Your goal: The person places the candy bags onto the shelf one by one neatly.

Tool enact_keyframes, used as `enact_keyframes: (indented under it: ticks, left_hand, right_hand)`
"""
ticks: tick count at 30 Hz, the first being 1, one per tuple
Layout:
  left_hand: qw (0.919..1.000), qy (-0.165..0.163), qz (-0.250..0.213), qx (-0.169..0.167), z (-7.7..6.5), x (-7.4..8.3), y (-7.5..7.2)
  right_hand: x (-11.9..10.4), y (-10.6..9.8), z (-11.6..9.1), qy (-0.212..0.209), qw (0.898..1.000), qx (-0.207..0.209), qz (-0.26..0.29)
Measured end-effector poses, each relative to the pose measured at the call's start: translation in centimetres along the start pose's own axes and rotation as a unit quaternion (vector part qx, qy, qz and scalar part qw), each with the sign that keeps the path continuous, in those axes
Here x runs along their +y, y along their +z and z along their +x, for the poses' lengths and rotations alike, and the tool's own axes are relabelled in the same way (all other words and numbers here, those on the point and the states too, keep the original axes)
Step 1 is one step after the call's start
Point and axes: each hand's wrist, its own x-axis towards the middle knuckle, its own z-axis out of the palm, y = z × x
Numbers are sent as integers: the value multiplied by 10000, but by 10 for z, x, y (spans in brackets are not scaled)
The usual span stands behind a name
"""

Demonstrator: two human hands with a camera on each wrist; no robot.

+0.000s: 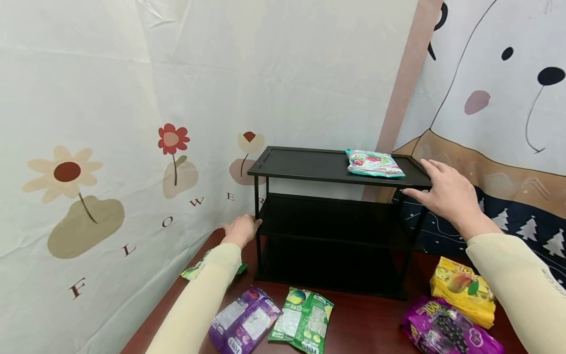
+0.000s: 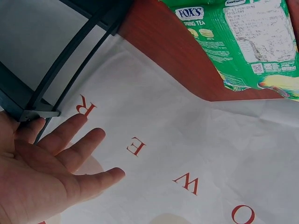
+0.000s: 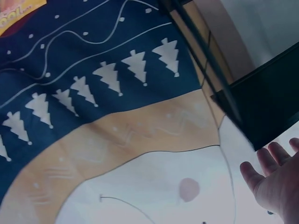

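A black three-tier shelf rack [image 1: 327,214] stands on the dark red table. On its top tier, toward the right, lies a turquoise candy packet [image 1: 376,164]. My left hand [image 1: 240,230] is at the rack's left front post, near the middle tier; the left wrist view shows its fingers loosely spread, some partly behind the rack's corner. At the top tier's right end is my right hand [image 1: 451,194], with its fingers extended along the edge and the thumb apart, lower at the front. The right wrist view shows these fingers [image 3: 268,161] by the black corner; firm contact cannot be judged.
In front of the rack lie a purple packet [image 1: 245,319] and a green packet [image 1: 302,319]. Another green packet [image 1: 192,271] is partly hidden by my left sleeve. A yellow packet [image 1: 464,290] and a grape packet [image 1: 446,327] lie at the right. Printed cloth [image 1: 132,98] hangs behind.
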Motion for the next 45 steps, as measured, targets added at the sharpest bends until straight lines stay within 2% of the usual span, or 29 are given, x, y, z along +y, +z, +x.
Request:
enact_keyframes:
  ticks: [9,14,21,34,45]
  left_hand:
    - [10000,6,13,-17,3,-1,0]
    - [10000,0,5,-39,4,0,-1]
    - [10000,-9,-39,-15,3,0,-2]
    - [10000,-6,-53,-46,4,0,-1]
    - [9999,13,-101,0,2,-2,4]
  right_hand:
    - [26,4,-13,612,9976,-215,227]
    - [35,10,-22,841,9955,-302,300]
    - [42,25,-36,1080,9913,-276,695]
    - [48,71,-57,778,9942,-545,510]
    - [43,118,-78,937,9898,-916,566]
